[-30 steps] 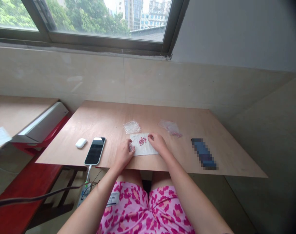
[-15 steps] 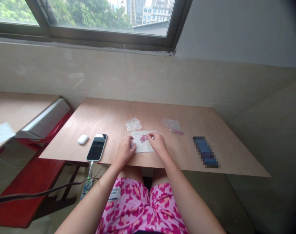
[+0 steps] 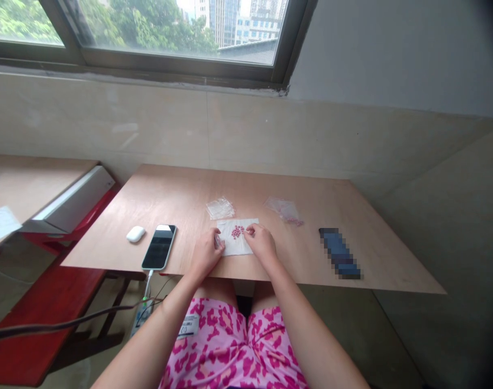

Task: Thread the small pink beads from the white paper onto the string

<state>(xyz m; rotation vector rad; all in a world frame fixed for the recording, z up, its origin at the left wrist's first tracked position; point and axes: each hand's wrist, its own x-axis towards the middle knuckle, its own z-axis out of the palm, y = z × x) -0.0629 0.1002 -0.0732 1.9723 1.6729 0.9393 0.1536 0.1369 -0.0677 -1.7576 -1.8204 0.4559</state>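
Observation:
Small pinkish-red beads (image 3: 236, 232) lie in a loose cluster on a white paper sheet (image 3: 238, 250). At the sheet's left edge my left hand (image 3: 206, 252) is closed, its fingers curled around a small clear plastic bag (image 3: 218, 239). My right hand (image 3: 262, 243) is over the sheet's right side, thumb and forefinger pinched together at the edge of the beads. Whatever is between those fingertips is too small to make out. Behind the sheet lies a pile of clear plastic bags (image 3: 220, 208). Further right are clear bags with similar beads inside (image 3: 285, 209).
On the table (image 3: 181, 189), a phone (image 3: 159, 247) with a white charging cable and a white earbud case (image 3: 135, 234) lie to the left. A dark, pixelated device (image 3: 339, 253) lies on the right. A dark cable (image 3: 68, 325) crosses the lower left, above a red bench (image 3: 55, 319).
The right hand's pinched fingertips have shifted slightly left and down at the bead cluster. My left hand keeps its hold on the bag. The whole view has shifted slightly.

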